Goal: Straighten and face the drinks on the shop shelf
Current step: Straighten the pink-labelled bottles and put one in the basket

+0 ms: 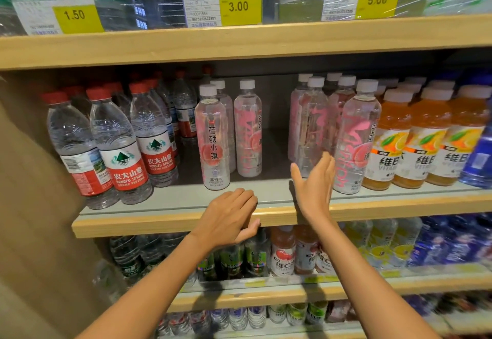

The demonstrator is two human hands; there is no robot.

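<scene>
On the middle shelf [170, 203] stand clear pink-labelled peach water bottles with white caps. One [213, 139] is at the front, label facing out; another [248, 131] sits further back beside it. A gap separates them from a second cluster [311, 125] and a front bottle [358, 139] on the right. My left hand [230, 216] rests curled on the shelf's wooden front edge, holding nothing. My right hand [314, 184] is spread wide, fingers just in front of the right cluster's nearest bottle, not gripping it.
Red-capped water bottles [119, 149] fill the shelf's left side, orange vitamin drinks [423, 139] and blue bottles [479, 157] the right. Price tags hang on the shelf above [239, 43]. Lower shelves [266, 293] hold more drinks. A beige side panel [32, 205] bounds the left.
</scene>
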